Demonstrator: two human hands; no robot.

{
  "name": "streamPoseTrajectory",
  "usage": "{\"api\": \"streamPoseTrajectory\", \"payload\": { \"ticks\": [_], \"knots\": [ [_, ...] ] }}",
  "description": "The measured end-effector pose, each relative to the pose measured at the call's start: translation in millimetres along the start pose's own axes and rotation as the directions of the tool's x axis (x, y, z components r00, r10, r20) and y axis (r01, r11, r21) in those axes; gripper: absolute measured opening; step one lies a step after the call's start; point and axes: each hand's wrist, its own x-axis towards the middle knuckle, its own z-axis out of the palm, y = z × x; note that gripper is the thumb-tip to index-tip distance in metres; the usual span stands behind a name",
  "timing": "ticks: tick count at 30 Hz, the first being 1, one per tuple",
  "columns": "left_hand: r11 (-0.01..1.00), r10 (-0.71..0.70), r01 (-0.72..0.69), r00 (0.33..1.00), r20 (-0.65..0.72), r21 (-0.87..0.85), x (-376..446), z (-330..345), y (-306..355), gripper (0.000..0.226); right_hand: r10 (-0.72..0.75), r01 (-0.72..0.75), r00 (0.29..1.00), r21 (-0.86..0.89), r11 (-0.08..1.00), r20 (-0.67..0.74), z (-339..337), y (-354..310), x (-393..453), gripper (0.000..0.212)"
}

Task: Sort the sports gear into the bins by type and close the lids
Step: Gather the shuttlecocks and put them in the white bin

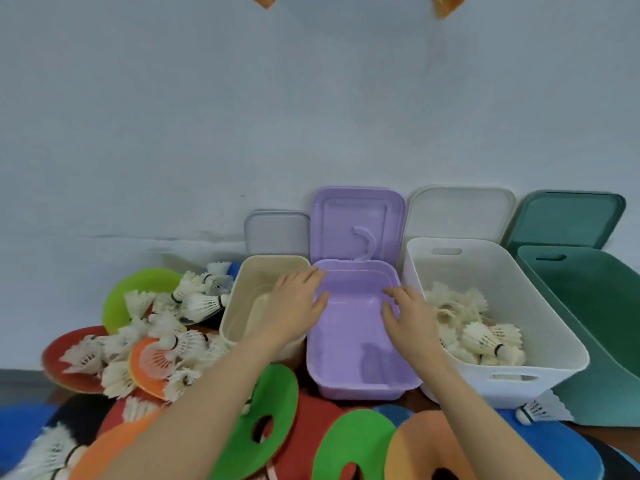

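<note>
Nearest the camera lie flat discs: two green ones, two orange, with red and blue pieces between, the count blurred at the frame's edge. Beyond them stands the purple bin, lid raised behind it. Four bins in all: a beige bin left of the purple one, a white bin right of it holding a heap of shuttlecocks, a green bin farthest right. Each has a lid leaning behind. The left hand rests over the purple bin's left rim, fingers spread, holding nothing; the right hand hovers over its right side, fingers loosely bent, empty. More shuttlecocks lie on discs left of the beige bin; one lies before the white bin.
</note>
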Motion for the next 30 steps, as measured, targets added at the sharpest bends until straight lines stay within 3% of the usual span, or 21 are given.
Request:
{"api": "streamPoseTrajectory", "payload": {
  "ticks": [4, 8, 13, 21, 26, 30],
  "knots": [
    [0.997, -0.039, 0.041, 0.999, -0.027, 0.07, -30, -23, -68, 0.07, -0.07, 0.068, 0.992, 0.03, 0.997, 0.102, 49, -57, 6, 0.027],
    [0.985, -0.12, 0.118, 0.993, 0.004, 0.122, -60, -37, -135, 0.046, -0.13, 0.116, 0.973, 0.087, 0.989, 0.188, 97, -115, 13, 0.024],
    [0.965, -0.241, 0.233, 0.969, 0.061, 0.123, -92, -42, -204, 0.047, -0.191, 0.152, 0.937, 0.149, 0.977, 0.293, 149, -164, 9, 0.027],
    [0.963, -0.267, 0.256, 0.941, 0.206, 0.079, -133, -27, -256, 0.049, -0.245, 0.356, 0.782, -0.087, 0.931, 0.574, 196, -192, -16, 0.032],
    [0.968, -0.248, 0.252, 0.957, 0.149, -0.012, -136, -20, -255, 0.039, -0.242, 0.356, 0.813, -0.124, 0.926, 0.53, 204, -184, -25, 0.01],
    [0.971, -0.225, 0.227, 0.974, 0.035, -0.074, -141, -18, -254, 0.034, -0.228, 0.239, 0.876, 0.028, 0.971, 0.425, 199, -190, -28, 0.007]
  ]
}}
